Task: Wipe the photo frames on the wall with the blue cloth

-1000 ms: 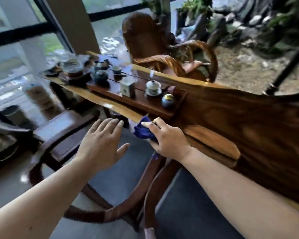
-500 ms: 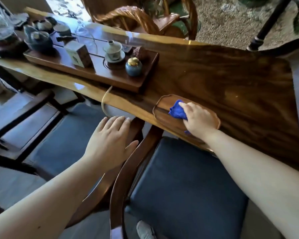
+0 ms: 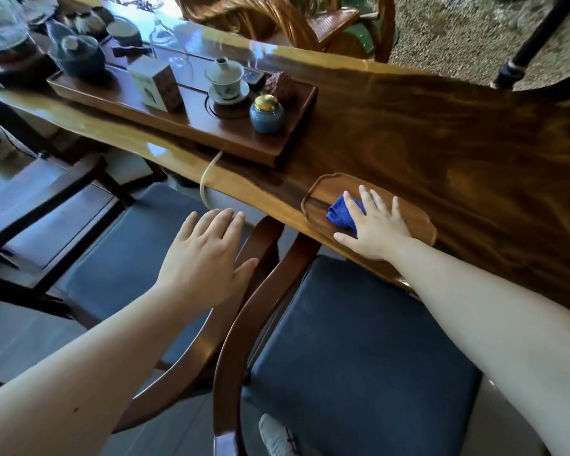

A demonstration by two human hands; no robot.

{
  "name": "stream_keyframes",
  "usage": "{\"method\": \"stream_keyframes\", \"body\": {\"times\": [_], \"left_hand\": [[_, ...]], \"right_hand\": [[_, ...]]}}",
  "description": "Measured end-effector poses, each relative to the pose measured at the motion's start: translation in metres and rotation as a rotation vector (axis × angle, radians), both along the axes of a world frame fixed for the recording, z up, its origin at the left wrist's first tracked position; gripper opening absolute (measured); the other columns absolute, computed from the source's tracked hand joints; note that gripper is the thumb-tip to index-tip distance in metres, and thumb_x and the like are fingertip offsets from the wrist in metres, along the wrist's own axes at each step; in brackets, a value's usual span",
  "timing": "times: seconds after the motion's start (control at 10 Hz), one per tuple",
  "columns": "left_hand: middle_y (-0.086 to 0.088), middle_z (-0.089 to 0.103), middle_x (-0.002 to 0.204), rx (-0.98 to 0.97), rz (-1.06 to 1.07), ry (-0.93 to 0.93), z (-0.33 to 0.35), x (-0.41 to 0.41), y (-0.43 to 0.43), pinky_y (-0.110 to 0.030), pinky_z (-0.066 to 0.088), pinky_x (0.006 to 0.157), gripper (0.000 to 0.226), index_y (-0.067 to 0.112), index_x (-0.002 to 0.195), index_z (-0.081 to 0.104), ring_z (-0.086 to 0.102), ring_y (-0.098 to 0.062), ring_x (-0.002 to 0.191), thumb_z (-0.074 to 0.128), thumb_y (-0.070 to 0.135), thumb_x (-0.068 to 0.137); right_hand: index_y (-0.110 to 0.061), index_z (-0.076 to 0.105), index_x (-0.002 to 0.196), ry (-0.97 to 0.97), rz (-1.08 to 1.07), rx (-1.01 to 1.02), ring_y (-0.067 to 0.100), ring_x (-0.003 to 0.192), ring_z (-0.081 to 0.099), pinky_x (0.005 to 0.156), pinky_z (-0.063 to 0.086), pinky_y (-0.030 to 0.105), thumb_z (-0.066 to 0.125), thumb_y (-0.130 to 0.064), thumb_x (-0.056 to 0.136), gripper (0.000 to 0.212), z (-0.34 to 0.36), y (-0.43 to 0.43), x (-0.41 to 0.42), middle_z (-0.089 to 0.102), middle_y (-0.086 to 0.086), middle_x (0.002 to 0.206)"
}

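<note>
The blue cloth [image 3: 341, 212] lies bunched in a small wooden tray [image 3: 418, 222] near the front edge of the long wooden table [image 3: 441, 133]. My right hand [image 3: 374, 225] rests flat on top of the cloth with its fingers spread, covering most of it. My left hand [image 3: 208, 258] hovers open, palm down, over the gap between two chairs, holding nothing. No photo frames or wall are in view.
A tea tray [image 3: 185, 126] at the table's left holds a teapot [image 3: 79, 57], a small box [image 3: 157, 83], a lidded cup [image 3: 226, 79] and a blue jar [image 3: 266, 114]. Two blue-cushioned wooden chairs [image 3: 352, 357] stand below. A rattan chair [image 3: 277, 18] sits beyond the table.
The view has tilted down onto the table. My right hand has brought the cloth onto the small tray and flattened out over it, fingers now spread. My left hand stays open.
</note>
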State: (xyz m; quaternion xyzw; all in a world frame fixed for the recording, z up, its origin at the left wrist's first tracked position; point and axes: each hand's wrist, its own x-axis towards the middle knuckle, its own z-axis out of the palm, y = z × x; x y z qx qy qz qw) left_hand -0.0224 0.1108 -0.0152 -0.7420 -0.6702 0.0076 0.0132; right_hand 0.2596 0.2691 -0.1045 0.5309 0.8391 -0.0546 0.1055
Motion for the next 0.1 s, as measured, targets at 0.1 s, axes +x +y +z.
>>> {"method": "stream_keyframes", "body": {"times": [0.1], "left_hand": [[-0.013, 0.048, 0.144, -0.008, 0.053, 0.041, 0.0181, -0.0200, -0.0117, -0.053, 0.027, 0.114, 0.080, 0.007, 0.144, 0.038, 0.038, -0.032, 0.136, 0.036, 0.062, 0.086]], "right_hand": [[-0.027, -0.002, 0.149, 0.089, 0.194, 0.101, 0.031, 0.144, 0.004, 0.112, 0.009, 0.057, 0.030, -0.070, 0.084, 0.084, 0.0282, -0.0146, -0.0306, 0.004, 0.014, 0.159]]}}
